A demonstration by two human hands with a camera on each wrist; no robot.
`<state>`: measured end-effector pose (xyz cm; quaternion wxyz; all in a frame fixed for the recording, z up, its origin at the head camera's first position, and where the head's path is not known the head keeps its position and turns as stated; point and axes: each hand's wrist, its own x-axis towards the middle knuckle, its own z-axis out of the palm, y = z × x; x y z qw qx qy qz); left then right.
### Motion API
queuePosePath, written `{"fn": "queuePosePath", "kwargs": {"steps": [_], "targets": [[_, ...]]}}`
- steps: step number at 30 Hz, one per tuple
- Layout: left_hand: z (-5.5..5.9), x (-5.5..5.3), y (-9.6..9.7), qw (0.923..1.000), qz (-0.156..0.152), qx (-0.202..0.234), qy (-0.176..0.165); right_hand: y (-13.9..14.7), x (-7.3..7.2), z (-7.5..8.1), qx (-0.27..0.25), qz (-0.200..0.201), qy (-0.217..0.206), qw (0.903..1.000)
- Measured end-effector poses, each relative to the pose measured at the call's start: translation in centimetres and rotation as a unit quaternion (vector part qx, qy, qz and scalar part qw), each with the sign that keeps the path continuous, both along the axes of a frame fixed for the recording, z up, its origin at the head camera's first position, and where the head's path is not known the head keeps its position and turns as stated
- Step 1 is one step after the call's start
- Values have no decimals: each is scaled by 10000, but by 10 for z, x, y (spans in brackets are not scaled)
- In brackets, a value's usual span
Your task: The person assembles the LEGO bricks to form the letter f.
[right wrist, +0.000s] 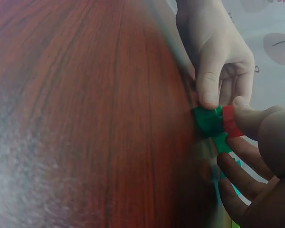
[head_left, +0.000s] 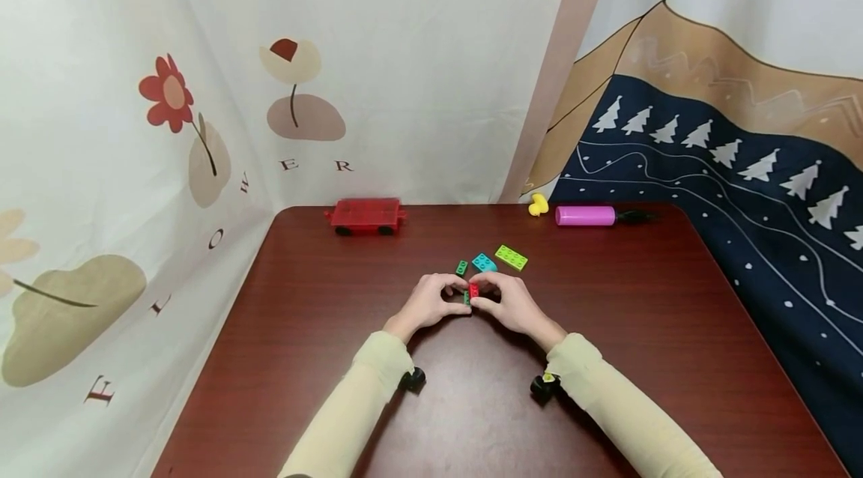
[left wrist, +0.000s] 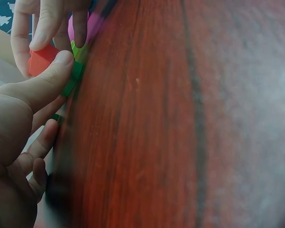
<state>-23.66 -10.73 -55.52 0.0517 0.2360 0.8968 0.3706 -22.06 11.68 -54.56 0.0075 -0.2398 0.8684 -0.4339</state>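
Red brick (head_left: 474, 289): pinched by right hand (head_left: 509, 303) | Green brick (right wrist: 208, 123): pinched by left hand (head_left: 429, 303) | Table edges (head_left: 465, 209): well apart

Two small toy blocks are held close together above or on the desk (head_left: 473, 418), toward twelve o'clock from its middle; which of the two cannot be told. The red block (right wrist: 233, 124) is bright, plain-sided and partly covered by the fingers of the right hand (head_left: 510, 303), which pinch it. The green block (right wrist: 208, 121), darker and glossy, is pinched by the left hand (head_left: 430, 303), whose thumb presses on it. In the right wrist view, red sits at three o'clock from green, touching it; in the left wrist view, at about ten o'clock. Whether their studs are locked together cannot be told.
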Motion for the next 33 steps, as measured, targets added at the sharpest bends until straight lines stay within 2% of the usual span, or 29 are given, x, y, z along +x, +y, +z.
{"fn": "queuePosePath", "kwargs": {"steps": [11,27,33], "targets": [[2,-1,1,9998,187,63,-9,-3,1,-2,-96,45,348,9993],[1,0,4,9996,275,-10,-84,-8,4,-2,74,-28,525,9986],[2,1,4,9996,251,73,-60,-10,5,-3,-50,-102,505,9987]]}}
